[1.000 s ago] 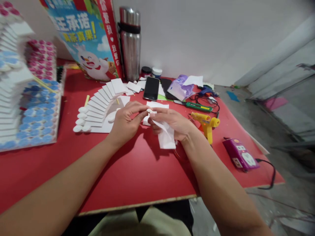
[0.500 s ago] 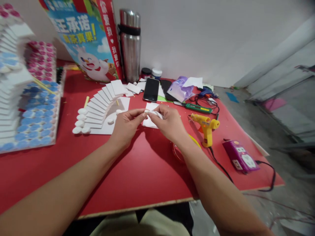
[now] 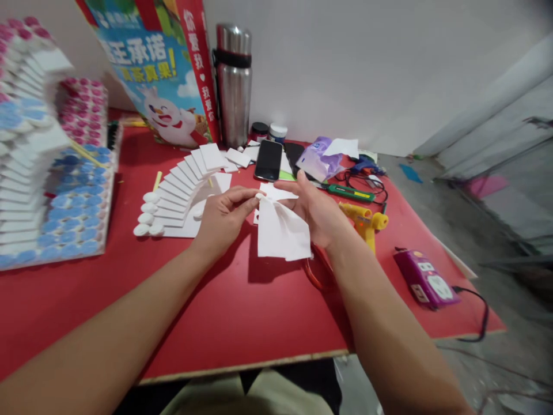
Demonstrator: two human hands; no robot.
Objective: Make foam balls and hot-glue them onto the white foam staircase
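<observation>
The left hand (image 3: 221, 220) pinches the gathered tip of a white paper (image 3: 279, 233) between thumb and fingers, and the sheet hangs loosely over the red tabletop (image 3: 259, 328). The right hand (image 3: 322, 214) has its fingers spread at the paper's right side; whether they touch it, I cannot tell. A glue gun (image 3: 370, 235) lies beside the right wrist, a phone (image 3: 268, 161) farther back.
</observation>
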